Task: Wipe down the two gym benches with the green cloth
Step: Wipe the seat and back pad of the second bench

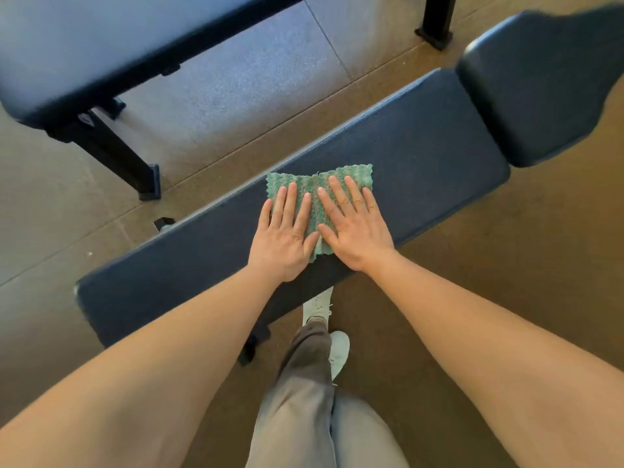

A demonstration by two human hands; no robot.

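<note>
Up and left of the near bench [432, 140], across a strip of floor [236, 79], stands the far bench [74, 52]. Its dark pad is blurred, and one black leg [114, 153] slants down toward the near bench's far edge. The near bench runs as a long dark pad from lower left to upper right.

About midway along the near bench the left hand [285, 241] lies palm down. Its fingers [290, 204] are straight and slightly spread, curling round nothing. The fingertips and palm press on the left part of the cloth [358, 172]. The cloth is spread flat on the near bench's top and reaches from its far edge almost to its near edge. A strip of it shows beyond the fingertips of both hands, and another narrow strip shows between the two hands, whose thumbs nearly meet.

The right hand [356, 234] lies just beside the left, also flat, with its fingers [341, 197] straight and fanned over the cloth's right part. It grips nothing, and its heel rests on the near edge of the near bench.

Past the near bench's right end, across a narrow gap, sits a second pad [540, 96]. Up and left of that pad a black post [437, 18] stands on the floor. On the near side of the near bench are two white shoes [317, 305] and grey trousers [304, 400].
</note>
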